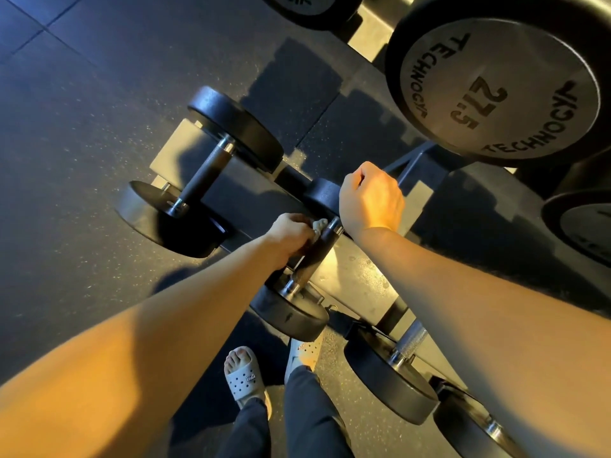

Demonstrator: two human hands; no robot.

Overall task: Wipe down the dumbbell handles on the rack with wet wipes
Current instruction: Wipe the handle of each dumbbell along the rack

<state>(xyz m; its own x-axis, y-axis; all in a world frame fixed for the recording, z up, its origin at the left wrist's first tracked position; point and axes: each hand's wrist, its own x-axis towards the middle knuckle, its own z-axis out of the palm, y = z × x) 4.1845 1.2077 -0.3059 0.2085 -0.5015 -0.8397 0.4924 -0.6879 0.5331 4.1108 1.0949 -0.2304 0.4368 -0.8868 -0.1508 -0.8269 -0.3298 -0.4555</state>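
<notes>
The left hand (pixel 291 236) pinches a small crumpled pale wet wipe (pixel 319 226) against the far end of the dark knurled metal handle (pixel 315 256) of a black round-headed dumbbell (pixel 291 317); its fingers curl round the cloth, so the wipe wraps the bar rather than merely brushing it. The right hand (pixel 370 200) is closed over the dumbbell's far head (pixel 322 193), knuckles up and fingers hooked over the rim, most likely to stop the weight rolling while the other hand rubs.

The dumbbell lies crosswise on the grey metal lower shelf of the rack (pixel 350 279); its near head hangs past the shelf's front edge, which leaves the handle open from above and easy to reach. Toward the shelf's left end a second black dumbbell (pixel 201 176) rests the same way, well apart; whether its handle has been wiped I cannot tell. Toward the right end a third dark dumbbell (pixel 390 385) sits close by; above it, on the upper tier, is a large black dumbbell head stamped 27.5 (pixel 496 90).

The step in hand looks like the stroke along this one bar; with the wipe at the far collar, the run down to the near collar seems yet to be covered, and a twist round the bar would catch the underside. The knurling may snag so small a wipe and drag it out of the pinch.
</notes>
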